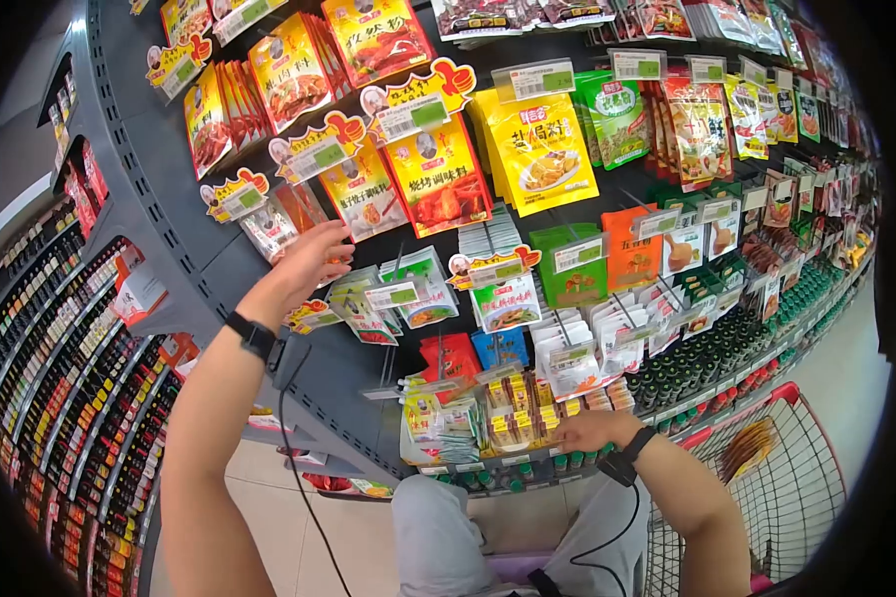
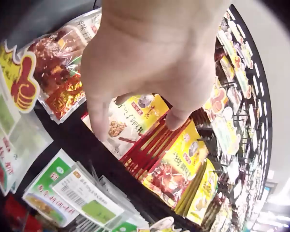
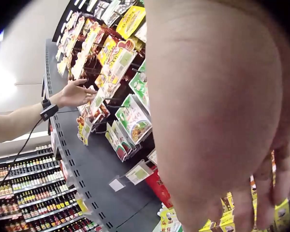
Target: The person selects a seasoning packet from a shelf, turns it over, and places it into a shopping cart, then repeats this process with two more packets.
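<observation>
In the head view the left hand [image 1: 314,261] is at the left end of the hanging packets, beside a clear packet [image 1: 269,231] and a yellow-and-white packet [image 1: 363,194]. Its fingers are spread and loosely bent. The left wrist view has this hand [image 2: 147,63] over the white-and-yellow packet [image 2: 130,121]; whether it touches is unclear. Low down, the right hand [image 1: 597,430] lies at the small yellow boxes [image 1: 518,423] on the bottom shelf. In the right wrist view the right hand [image 3: 217,116] has its fingers extended down over the yellow boxes [image 3: 227,220], holding nothing visible.
A wire shopping cart [image 1: 801,478] with a packet inside stands at the lower right. Shelves of bottles [image 1: 70,398] run along the left. Price tags [image 1: 533,80] stick out on hooks in front of the packets. Thin cables [image 1: 294,468] hang from both wrists.
</observation>
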Motion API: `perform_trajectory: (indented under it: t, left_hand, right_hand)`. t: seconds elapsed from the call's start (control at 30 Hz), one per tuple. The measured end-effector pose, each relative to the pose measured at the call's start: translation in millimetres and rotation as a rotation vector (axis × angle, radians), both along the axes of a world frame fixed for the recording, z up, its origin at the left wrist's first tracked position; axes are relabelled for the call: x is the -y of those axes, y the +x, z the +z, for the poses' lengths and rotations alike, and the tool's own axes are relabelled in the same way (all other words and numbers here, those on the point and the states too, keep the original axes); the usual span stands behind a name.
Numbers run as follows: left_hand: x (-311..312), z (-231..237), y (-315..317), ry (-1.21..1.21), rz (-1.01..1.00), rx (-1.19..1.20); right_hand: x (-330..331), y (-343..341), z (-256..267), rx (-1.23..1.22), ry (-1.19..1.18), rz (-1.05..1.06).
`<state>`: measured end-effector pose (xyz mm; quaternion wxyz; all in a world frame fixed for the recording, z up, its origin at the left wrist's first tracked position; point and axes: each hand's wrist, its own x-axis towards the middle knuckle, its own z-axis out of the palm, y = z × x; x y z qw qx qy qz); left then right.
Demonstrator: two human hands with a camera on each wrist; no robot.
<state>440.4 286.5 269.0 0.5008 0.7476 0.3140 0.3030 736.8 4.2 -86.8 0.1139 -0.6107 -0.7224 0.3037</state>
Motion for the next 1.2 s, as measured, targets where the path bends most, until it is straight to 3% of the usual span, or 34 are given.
perform_trajectory:
  t: [0.13,0.23,0.5,0.77,0.97,1.1,1.2]
  left_hand:
    - [-14,-4,31,-0.039,0.076,-0.009]
    - [-23,-13,51,-0.014,0.192,-0.009]
    - [-61,-36,62,0.083,0.194,0.052]
    - [-34,-31,77,0.164,0.373,0.008]
    - [-29,-28,73,0.245,0.29,0.12]
    - [-35,-40,67,0.182,0.139,0.361]
    - [-6,-46,56,0.26,0.2,0.545]
  right_hand:
    - [-2,14,-12,0.117,-0.135,0.084]
    - [-5,23,-25,0.077,-0.134,0.011]
    - [-14,19,-37,0.113,-0.152,0.044]
    - [-13,21,-30,0.063,-0.222,0.025]
    - [-24,27,-54,0.087,-0.243,0.052]
    - [-21,29,-51,0.067,-0.213,0.063]
    - [-16,28,-37,0.041,-0.215,0.05]
